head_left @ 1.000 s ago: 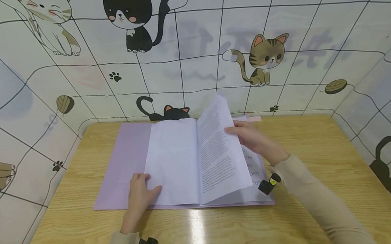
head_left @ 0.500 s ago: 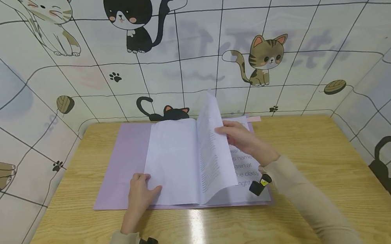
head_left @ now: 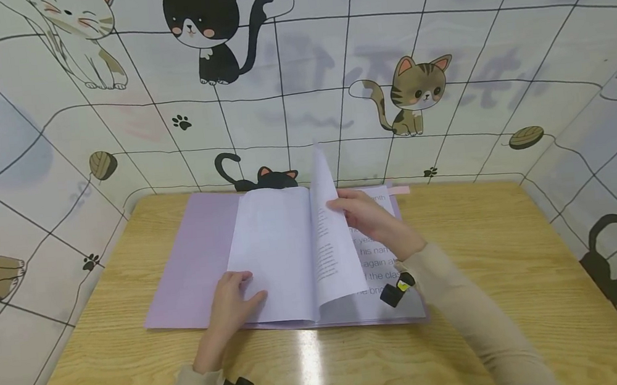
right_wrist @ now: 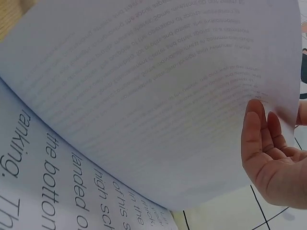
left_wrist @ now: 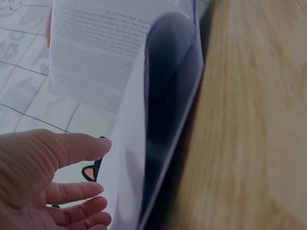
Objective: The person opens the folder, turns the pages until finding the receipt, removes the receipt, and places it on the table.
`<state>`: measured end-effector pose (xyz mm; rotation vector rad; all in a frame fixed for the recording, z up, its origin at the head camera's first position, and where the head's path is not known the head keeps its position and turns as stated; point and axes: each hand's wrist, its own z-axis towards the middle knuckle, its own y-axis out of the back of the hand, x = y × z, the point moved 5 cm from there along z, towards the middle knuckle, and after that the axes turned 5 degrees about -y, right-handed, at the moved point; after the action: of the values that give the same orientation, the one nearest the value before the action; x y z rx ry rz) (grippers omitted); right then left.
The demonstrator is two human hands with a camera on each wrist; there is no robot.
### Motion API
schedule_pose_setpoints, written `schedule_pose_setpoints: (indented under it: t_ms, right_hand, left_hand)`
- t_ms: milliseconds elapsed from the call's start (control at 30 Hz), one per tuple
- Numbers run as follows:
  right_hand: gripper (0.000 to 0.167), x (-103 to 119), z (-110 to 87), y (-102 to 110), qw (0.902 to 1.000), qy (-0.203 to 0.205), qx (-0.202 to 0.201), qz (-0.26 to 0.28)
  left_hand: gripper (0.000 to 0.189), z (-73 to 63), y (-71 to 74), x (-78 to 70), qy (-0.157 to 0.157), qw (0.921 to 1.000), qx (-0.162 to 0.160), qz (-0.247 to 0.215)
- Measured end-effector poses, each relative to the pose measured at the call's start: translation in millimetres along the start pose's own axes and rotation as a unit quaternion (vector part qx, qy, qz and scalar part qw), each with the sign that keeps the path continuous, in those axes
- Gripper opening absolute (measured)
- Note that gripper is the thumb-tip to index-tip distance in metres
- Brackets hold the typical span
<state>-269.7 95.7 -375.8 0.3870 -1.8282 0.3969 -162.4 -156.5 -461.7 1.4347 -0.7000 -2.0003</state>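
Note:
An open booklet of white sheets (head_left: 272,252) with a lilac cover (head_left: 196,246) lies on the wooden table. One printed page (head_left: 333,246) stands raised and curved near the middle, its outer edge pinched between the thumb and fingers of my right hand (head_left: 369,214). In the right wrist view, the fingers (right_wrist: 254,139) lie against the back of that page. Beneath it shows a sheet with large print (right_wrist: 72,177). My left hand (head_left: 232,302) rests at the lower left corner of the left-hand page, fingers spread. In the left wrist view, its thumb (left_wrist: 81,146) reaches the paper.
The wooden table (head_left: 481,250) extends around the booklet. A white wall (head_left: 311,49) printed with cartoon cats rises behind it and at both sides. A pink tab (head_left: 399,190) sticks out at the booklet's upper right. Small black cameras sit on both wrists.
My right hand has moved left with the page, which stands steeper and uncovers more of the large print beneath. My left hand has shifted slightly to the right.

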Motion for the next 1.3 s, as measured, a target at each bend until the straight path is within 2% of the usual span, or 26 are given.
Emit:
schedule_pose_setpoints:
  t_ms: [133,267,467,600,800,1000,1167,1300]
  right_hand:
    - [0.043,2.4,3.3,-6.1,0.9998,0.008,-0.002,0.016]
    - [0.038,2.5,8.3,-11.7,0.9997,0.011,-0.005,0.023]
    - [0.035,-1.7,15.7,-19.9,0.9998,0.011,-0.005,0.016]
    - [0.035,-4.1,20.0,-26.6,0.9998,0.018,-0.004,0.012]
    - [0.037,-7.6,25.8,-35.1,0.9999,0.009,-0.009,0.012]
    - [0.041,-9.2,28.9,-41.5,0.9999,0.008,-0.005,0.006]
    - [0.036,-11.3,32.0,-45.6,0.9998,0.004,-0.012,0.015]
    - [0.033,-11.6,33.2,-49.1,0.9998,0.000,-0.015,0.016]
  left_hand:
    - [0.038,1.1,1.5,-17.3,-0.049,0.9983,-0.013,-0.030]
    - [0.039,-0.3,1.1,-35.2,-0.090,0.9931,-0.018,-0.073]
    - [0.037,-5.8,0.9,-61.5,-0.133,0.9830,-0.013,-0.126]
    - [0.035,-7.3,6.5,-78.4,-0.153,0.9782,-0.030,-0.138]
    - [0.033,-7.7,18.4,-102.8,-0.159,0.9735,-0.063,-0.152]
    - [0.036,-5.3,23.9,-125.2,-0.148,0.9739,-0.105,-0.136]
    - [0.043,-1.1,19.7,-137.0,-0.135,0.9789,-0.123,-0.092]
    - [0.051,1.9,13.5,-140.1,-0.098,0.9874,-0.117,-0.042]
